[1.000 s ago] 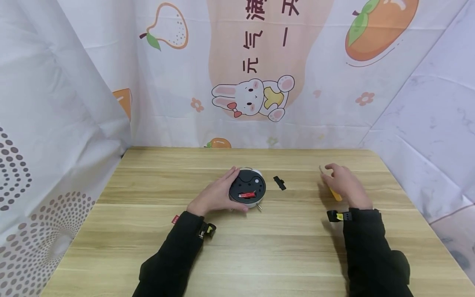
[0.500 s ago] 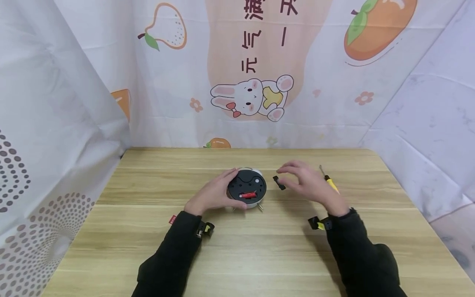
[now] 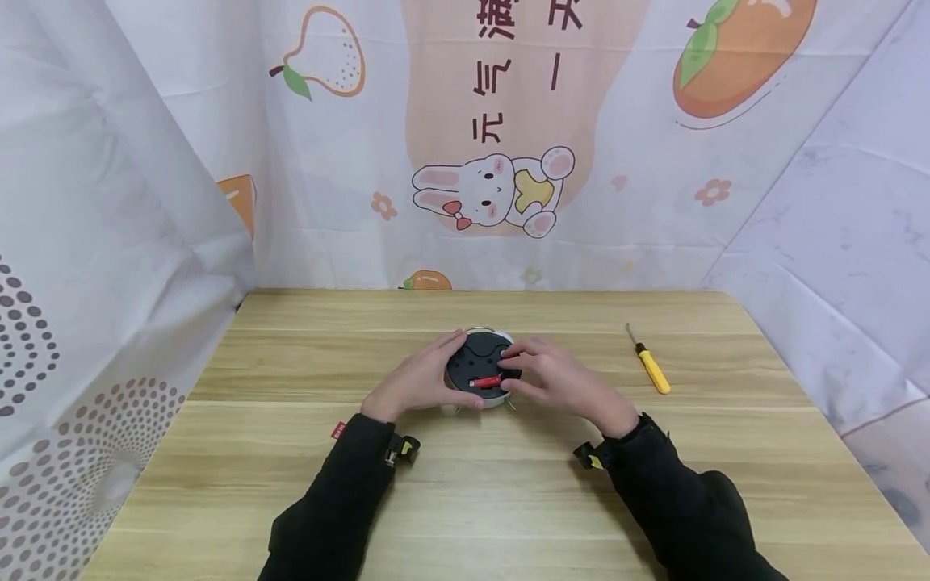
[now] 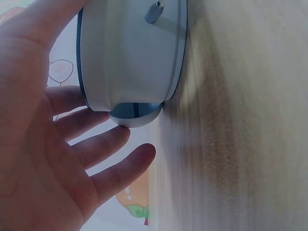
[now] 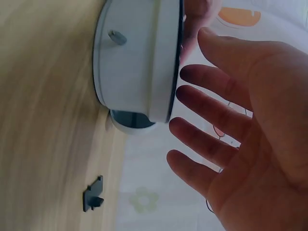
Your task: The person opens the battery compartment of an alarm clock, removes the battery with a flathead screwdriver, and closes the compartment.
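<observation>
A round alarm clock [image 3: 472, 347] lies face down on the table, its black back upward. In its uncovered battery compartment sits a red battery [image 3: 484, 382]. My left hand [image 3: 417, 381] holds the clock's left side, thumb at the near edge and fingers at the far edge. Over the right part of the back, my right hand [image 3: 563, 383] has its thumb and fingers apart, fingertips close by the battery's right end. In the right wrist view those fingers [image 5: 207, 103] are spread beside the clock's rim. The small black battery cover [image 5: 93, 194] lies on the table, hidden behind my right hand in the head view.
A yellow-handled screwdriver [image 3: 651, 367] lies to the right of my right hand. The wooden table [image 3: 465, 500] ends at a printed curtain [image 3: 327, 202] behind. A metal clock leg [image 4: 155, 10] sticks out from the clock's side.
My right hand has moved left, away from the screwdriver, past the battery cover and over the clock's back. The left hand stays at the clock.
</observation>
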